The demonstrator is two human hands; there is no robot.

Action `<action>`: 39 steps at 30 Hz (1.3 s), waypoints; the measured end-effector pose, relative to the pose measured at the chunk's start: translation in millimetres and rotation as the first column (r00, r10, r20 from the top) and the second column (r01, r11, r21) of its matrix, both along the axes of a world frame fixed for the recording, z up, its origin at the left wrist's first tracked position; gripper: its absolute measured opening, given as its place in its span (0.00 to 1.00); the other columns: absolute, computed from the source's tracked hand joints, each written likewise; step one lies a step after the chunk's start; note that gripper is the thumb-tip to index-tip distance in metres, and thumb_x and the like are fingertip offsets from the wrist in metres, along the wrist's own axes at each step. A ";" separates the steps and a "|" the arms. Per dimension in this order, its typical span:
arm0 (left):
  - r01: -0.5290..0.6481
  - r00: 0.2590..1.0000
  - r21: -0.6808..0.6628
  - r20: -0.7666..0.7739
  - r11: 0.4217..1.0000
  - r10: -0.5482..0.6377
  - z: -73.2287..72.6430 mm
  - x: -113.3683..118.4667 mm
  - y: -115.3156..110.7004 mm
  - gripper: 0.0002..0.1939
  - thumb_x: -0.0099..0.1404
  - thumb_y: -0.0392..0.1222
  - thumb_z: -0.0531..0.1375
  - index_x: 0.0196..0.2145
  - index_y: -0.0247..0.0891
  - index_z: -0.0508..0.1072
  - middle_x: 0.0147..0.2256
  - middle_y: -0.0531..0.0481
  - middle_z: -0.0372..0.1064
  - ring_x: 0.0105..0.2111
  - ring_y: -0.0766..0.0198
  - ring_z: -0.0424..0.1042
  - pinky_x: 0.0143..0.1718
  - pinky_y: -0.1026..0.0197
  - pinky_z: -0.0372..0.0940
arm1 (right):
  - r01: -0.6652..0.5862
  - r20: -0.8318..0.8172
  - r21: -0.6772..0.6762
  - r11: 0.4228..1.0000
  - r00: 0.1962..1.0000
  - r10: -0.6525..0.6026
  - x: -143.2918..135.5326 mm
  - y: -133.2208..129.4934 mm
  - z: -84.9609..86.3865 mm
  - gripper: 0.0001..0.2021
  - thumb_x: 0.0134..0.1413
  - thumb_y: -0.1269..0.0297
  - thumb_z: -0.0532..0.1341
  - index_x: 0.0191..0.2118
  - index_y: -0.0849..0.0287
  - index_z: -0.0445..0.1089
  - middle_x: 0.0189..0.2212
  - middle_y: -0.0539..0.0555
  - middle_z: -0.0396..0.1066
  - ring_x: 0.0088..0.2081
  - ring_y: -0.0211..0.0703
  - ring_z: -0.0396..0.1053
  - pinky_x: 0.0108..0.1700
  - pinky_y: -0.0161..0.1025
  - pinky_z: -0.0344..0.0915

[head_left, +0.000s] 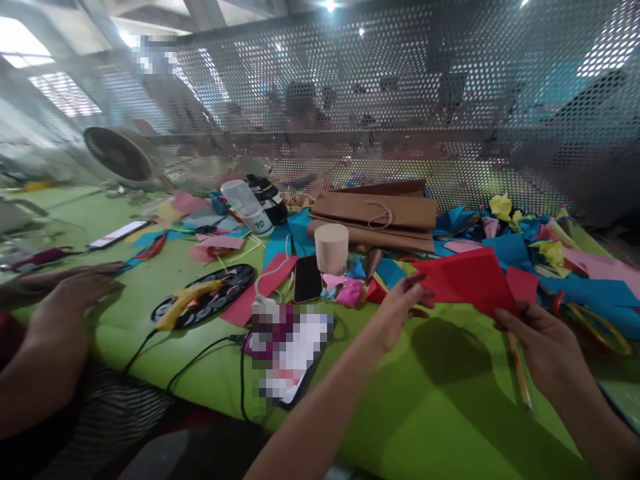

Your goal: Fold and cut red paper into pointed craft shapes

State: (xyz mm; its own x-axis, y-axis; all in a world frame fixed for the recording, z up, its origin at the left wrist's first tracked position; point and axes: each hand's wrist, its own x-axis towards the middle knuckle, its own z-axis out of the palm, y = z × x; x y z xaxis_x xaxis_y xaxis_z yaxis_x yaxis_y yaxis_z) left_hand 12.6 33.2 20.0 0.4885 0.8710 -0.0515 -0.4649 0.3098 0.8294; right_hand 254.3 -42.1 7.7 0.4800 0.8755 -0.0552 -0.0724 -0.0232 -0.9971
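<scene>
- While both of the person's hands are raised over the green surface (450, 400), one red paper sheet (467, 280) is held between them, lifted off the surface.
- Left hand (397, 307), at 9 o'clock of the sheet, pinches its left edge with fingers closed on it.
- Right hand (543, 340), at 5 o'clock of the sheet, grips its lower right corner.
- One pencil (520, 377) lies below the right hand.
- One beige cylinder (331, 247) stands at 10 o'clock of the left hand.
- One co-worker's hand (75, 290) rests flat on the surface at far left.
</scene>
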 end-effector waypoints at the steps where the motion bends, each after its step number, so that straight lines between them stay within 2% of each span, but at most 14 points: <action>1: 0.033 0.999 0.017 -0.029 0.999 -0.032 -1.0 2.8 -2.8 0.34 0.55 0.58 0.72 0.53 0.37 0.70 0.44 0.43 0.75 0.41 0.59 0.75 0.39 0.59 0.67 | 0.001 -0.037 0.003 1.000 0.999 0.000 -2.9 0.0 -0.1 0.17 0.36 0.56 0.79 0.34 0.54 0.79 0.29 0.47 0.76 0.32 0.39 0.69 0.34 0.31 0.68; 3: 0.091 0.993 0.035 -0.083 0.995 -0.088 -3.7 9.0 -8.6 0.33 0.55 0.55 0.73 0.52 0.36 0.72 0.49 0.39 0.75 0.46 0.55 0.76 0.44 0.58 0.66 | -0.030 -0.085 -0.012 0.999 0.996 0.029 -10.0 -1.1 -0.3 0.18 0.36 0.56 0.79 0.36 0.54 0.79 0.30 0.47 0.77 0.31 0.39 0.70 0.32 0.32 0.69; 5: 0.091 0.989 0.040 -0.120 0.995 -0.086 -6.6 14.7 -13.3 0.29 0.56 0.56 0.72 0.48 0.35 0.74 0.48 0.38 0.76 0.47 0.54 0.76 0.46 0.57 0.65 | -0.072 -0.094 -0.024 0.997 0.993 0.069 -18.0 -3.1 -0.7 0.20 0.38 0.56 0.78 0.39 0.54 0.79 0.33 0.49 0.79 0.31 0.40 0.72 0.32 0.34 0.71; 10: -0.021 0.987 0.060 -0.158 0.998 0.030 -10.7 21.2 -15.9 0.25 0.56 0.58 0.72 0.41 0.34 0.78 0.41 0.43 0.77 0.39 0.61 0.75 0.44 0.59 0.67 | -0.240 -0.043 -0.077 0.968 0.971 0.237 -33.2 -8.6 -5.3 0.21 0.40 0.54 0.78 0.44 0.50 0.81 0.42 0.52 0.82 0.41 0.48 0.77 0.42 0.38 0.74; 13: -0.034 0.986 0.053 -0.163 0.998 0.042 -13.2 21.8 -14.2 0.25 0.56 0.59 0.71 0.38 0.33 0.78 0.37 0.46 0.75 0.34 0.64 0.72 0.41 0.60 0.68 | -0.320 -0.032 -0.170 0.932 0.947 0.320 -36.6 -11.1 -7.9 0.21 0.39 0.53 0.78 0.42 0.51 0.82 0.40 0.54 0.83 0.41 0.51 0.78 0.42 0.43 0.75; 16: -0.005 0.981 0.088 -0.194 0.996 0.022 -16.0 21.5 -12.7 0.21 0.60 0.58 0.67 0.36 0.34 0.76 0.34 0.48 0.73 0.33 0.64 0.70 0.40 0.59 0.67 | -0.335 -0.029 -0.205 0.920 0.941 0.337 -35.1 -12.3 -4.9 0.20 0.38 0.54 0.78 0.40 0.52 0.81 0.39 0.55 0.83 0.41 0.52 0.78 0.42 0.43 0.75; 18: 0.001 0.964 0.169 -0.263 0.986 0.044 -16.5 20.2 -12.2 0.17 0.65 0.54 0.63 0.35 0.35 0.75 0.33 0.48 0.72 0.33 0.62 0.69 0.39 0.59 0.65 | -0.292 -0.056 -0.159 0.943 0.956 0.287 -31.2 -12.3 -0.2 0.23 0.40 0.55 0.78 0.45 0.49 0.79 0.42 0.53 0.82 0.43 0.51 0.78 0.43 0.42 0.75; 22: 0.043 0.841 0.410 -0.507 0.911 0.189 -12.2 15.3 -14.5 0.11 0.70 0.46 0.57 0.33 0.37 0.72 0.33 0.49 0.71 0.34 0.60 0.68 0.36 0.60 0.59 | -0.242 -0.111 -0.049 0.969 0.965 0.235 -21.2 -11.2 6.2 0.30 0.44 0.56 0.76 0.55 0.45 0.73 0.50 0.53 0.78 0.47 0.50 0.77 0.43 0.39 0.75; 27: 0.279 0.660 0.579 -0.695 0.766 0.285 -0.8 10.6 -21.7 0.11 0.72 0.43 0.54 0.31 0.39 0.69 0.32 0.49 0.70 0.32 0.61 0.67 0.33 0.61 0.55 | -0.267 -0.092 -0.045 0.963 0.961 0.262 -18.2 -10.0 1.7 0.26 0.43 0.56 0.77 0.51 0.47 0.75 0.47 0.53 0.79 0.47 0.51 0.76 0.45 0.42 0.75; 29: 0.363 0.633 0.585 -0.726 0.725 0.270 3.1 10.3 -23.6 0.11 0.73 0.43 0.54 0.33 0.39 0.68 0.32 0.50 0.71 0.32 0.61 0.67 0.32 0.62 0.55 | -0.282 -0.102 -0.075 0.956 0.956 0.274 -19.1 -9.9 0.0 0.21 0.44 0.55 0.76 0.46 0.49 0.78 0.43 0.54 0.80 0.42 0.51 0.78 0.42 0.44 0.75; 31: 0.399 0.624 0.567 -0.744 0.721 0.239 5.5 10.7 -24.4 0.12 0.75 0.44 0.52 0.34 0.39 0.69 0.34 0.50 0.72 0.33 0.62 0.68 0.32 0.63 0.56 | -0.309 -0.093 -0.090 0.947 0.949 0.300 -20.1 -10.0 -0.1 0.15 0.47 0.54 0.75 0.41 0.51 0.79 0.39 0.54 0.81 0.37 0.52 0.78 0.40 0.45 0.76; 33: 0.426 0.600 0.553 -0.765 0.716 0.234 6.3 11.2 -24.3 0.12 0.76 0.45 0.52 0.35 0.39 0.69 0.35 0.49 0.73 0.34 0.61 0.70 0.33 0.63 0.57 | -0.331 -0.054 -0.076 0.941 0.943 0.327 -21.0 -10.0 0.6 0.14 0.48 0.54 0.75 0.41 0.50 0.79 0.39 0.54 0.81 0.38 0.53 0.78 0.40 0.46 0.75; 36: 0.507 0.554 0.549 -0.798 0.664 0.237 5.3 11.6 -24.1 0.12 0.76 0.45 0.52 0.36 0.39 0.71 0.36 0.48 0.75 0.36 0.59 0.72 0.34 0.62 0.57 | -0.359 0.033 -0.048 0.932 0.932 0.361 -22.8 -10.1 0.9 0.16 0.45 0.55 0.76 0.41 0.50 0.80 0.40 0.54 0.81 0.42 0.55 0.78 0.43 0.47 0.75; 39: 0.564 0.546 0.544 -0.810 0.621 0.214 3.5 11.3 -24.2 0.12 0.76 0.45 0.52 0.38 0.39 0.72 0.37 0.48 0.76 0.37 0.58 0.73 0.35 0.61 0.58 | -0.362 0.057 -0.057 0.930 0.929 0.365 -23.9 -11.0 -0.3 0.13 0.44 0.54 0.76 0.37 0.51 0.82 0.36 0.54 0.81 0.39 0.55 0.77 0.41 0.47 0.76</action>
State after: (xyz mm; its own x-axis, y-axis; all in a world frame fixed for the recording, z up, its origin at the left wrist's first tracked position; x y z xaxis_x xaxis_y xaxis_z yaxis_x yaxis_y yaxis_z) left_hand 23.9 9.0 23.5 0.7260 0.6844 0.0672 0.4349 -0.5326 0.7261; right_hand 230.4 -53.1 7.5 0.1332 0.9881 -0.0775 0.0153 -0.0802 -0.9967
